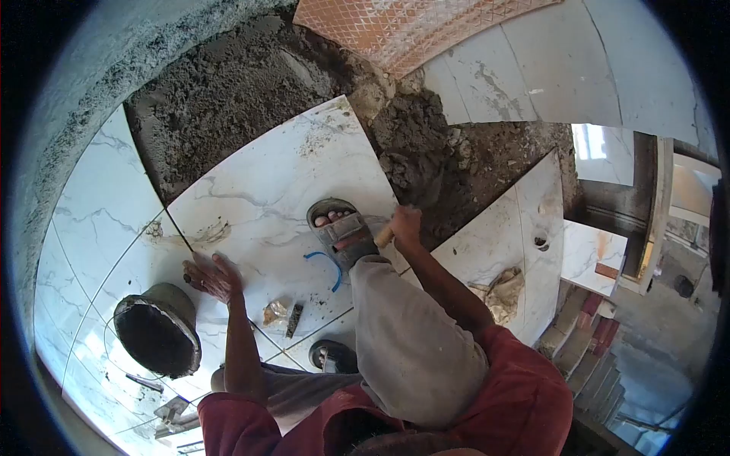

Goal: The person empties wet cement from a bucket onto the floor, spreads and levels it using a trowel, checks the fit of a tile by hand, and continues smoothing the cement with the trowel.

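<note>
My left hand [214, 278] lies with its fingers spread on a white marble-patterned tile [281, 175], near a dark joint between tiles. Just left of it stands a bucket [182, 308] with dark, wet-looking content. My right hand [406, 226] is closed around a pale wooden handle [385, 236] at the tile's right edge, beside my sandalled foot [340, 232]. The rest of that tool is hidden, so its kind cannot be told. Dark wet mortar [228, 91] spreads beyond the tile's far edge, with more of it past my right hand.
A blue curved strip [327, 267], a scrap of clear plastic [277, 310] and a small dark bar [294, 321] lie on the tiles. A trowel [173, 410] is at lower left. Crumpled plastic [504, 295] lies at right, near steps going down [601, 387]. Orange patterned tile backs [411, 30] stand above.
</note>
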Tool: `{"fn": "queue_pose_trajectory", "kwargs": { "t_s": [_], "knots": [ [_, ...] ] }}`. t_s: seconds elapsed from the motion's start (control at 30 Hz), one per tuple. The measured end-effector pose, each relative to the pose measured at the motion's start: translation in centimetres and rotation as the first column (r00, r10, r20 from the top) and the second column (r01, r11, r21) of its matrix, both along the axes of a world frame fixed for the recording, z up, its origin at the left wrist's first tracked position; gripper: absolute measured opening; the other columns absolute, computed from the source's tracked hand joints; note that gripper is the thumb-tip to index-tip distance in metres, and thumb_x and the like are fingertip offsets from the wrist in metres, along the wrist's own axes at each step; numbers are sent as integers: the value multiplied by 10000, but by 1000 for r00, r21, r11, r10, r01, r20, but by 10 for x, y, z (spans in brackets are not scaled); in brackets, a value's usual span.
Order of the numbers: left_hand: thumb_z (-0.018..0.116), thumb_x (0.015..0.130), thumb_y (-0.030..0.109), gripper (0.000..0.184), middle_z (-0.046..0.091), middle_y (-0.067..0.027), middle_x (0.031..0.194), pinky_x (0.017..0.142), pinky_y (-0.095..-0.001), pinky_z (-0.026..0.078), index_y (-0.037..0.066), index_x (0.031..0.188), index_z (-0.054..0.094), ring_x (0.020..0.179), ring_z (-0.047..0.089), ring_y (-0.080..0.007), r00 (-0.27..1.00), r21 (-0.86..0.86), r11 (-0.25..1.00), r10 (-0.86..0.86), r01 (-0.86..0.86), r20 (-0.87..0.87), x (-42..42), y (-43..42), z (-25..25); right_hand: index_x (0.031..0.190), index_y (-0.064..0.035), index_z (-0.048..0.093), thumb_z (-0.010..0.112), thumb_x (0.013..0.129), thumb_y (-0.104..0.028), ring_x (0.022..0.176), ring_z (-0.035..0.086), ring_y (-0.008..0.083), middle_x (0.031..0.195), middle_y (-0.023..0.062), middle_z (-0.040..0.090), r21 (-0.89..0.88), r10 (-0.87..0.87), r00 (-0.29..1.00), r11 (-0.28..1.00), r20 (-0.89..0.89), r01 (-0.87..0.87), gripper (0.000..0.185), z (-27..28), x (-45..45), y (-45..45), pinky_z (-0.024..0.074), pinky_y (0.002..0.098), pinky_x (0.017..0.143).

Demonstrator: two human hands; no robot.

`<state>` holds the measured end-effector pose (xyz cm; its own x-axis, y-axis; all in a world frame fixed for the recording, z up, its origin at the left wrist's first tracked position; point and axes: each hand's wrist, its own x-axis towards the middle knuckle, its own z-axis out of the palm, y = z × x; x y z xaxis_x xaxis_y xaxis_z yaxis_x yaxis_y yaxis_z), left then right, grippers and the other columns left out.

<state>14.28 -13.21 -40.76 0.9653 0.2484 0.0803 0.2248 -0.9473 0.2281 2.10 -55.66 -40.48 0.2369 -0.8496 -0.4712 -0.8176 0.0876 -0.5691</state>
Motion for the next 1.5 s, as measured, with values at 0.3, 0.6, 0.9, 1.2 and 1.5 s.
{"fn": "queue_pose_trajectory", "kwargs": {
  "t_s": [0.3, 0.6, 0.9, 1.2, 1.5],
  "knots": [
    [273, 935, 525, 654, 238, -256, 1443, 1090, -531, 63, 55, 1387, 324, 1354, 184, -380, 1000, 64, 998, -19, 19, -10, 0, 5, -9, 1077, 111, 379, 556, 849, -219, 599, 629, 279, 848, 205, 573, -99, 336, 934, 932, -124, -348, 439, 56, 85, -40, 513, 381, 532],
    [285, 932, 544, 660, 258, -247, 1436, 1091, -527, 78, 59, 1375, 351, 1346, 205, -377, 1000, 12, 1000, -8, 8, 20, -2, 7, -3, 1254, 96, 301, 557, 853, -221, 736, 634, 264, 771, 171, 550, -194, 609, 668, 660, -428, -726, 571, 48, 104, -99, 515, 396, 559],
    [289, 931, 542, 654, 253, -243, 1439, 1093, -521, 82, 63, 1369, 361, 1346, 203, -377, 1000, 47, 999, -1, 0, 25, 0, 5, -5, 1233, 58, 373, 529, 863, -238, 812, 619, 317, 909, 242, 570, -102, 623, 774, 768, -111, -633, 499, 2, 32, -80, 502, 407, 670],
    [327, 930, 512, 634, 222, -235, 1456, 1094, -517, 79, 71, 1384, 337, 1356, 175, -375, 1000, 66, 998, 3, -2, -25, -4, 7, -7, 1231, 60, 424, 512, 873, -356, 970, 569, 433, 1130, 279, 542, -122, 638, 759, 749, -132, -651, 556, 77, 36, -106, 469, 470, 822],
    [323, 931, 512, 635, 209, -246, 1458, 1093, -518, 83, 64, 1381, 344, 1350, 164, -406, 999, 70, 997, 17, -14, -42, -1, 6, -6, 1181, 4, 499, 427, 914, -455, 1006, 556, 426, 1083, 245, 583, 1, 860, 190, 216, -474, -976, 536, 110, 50, -157, 460, 497, 835]
  ]
}}
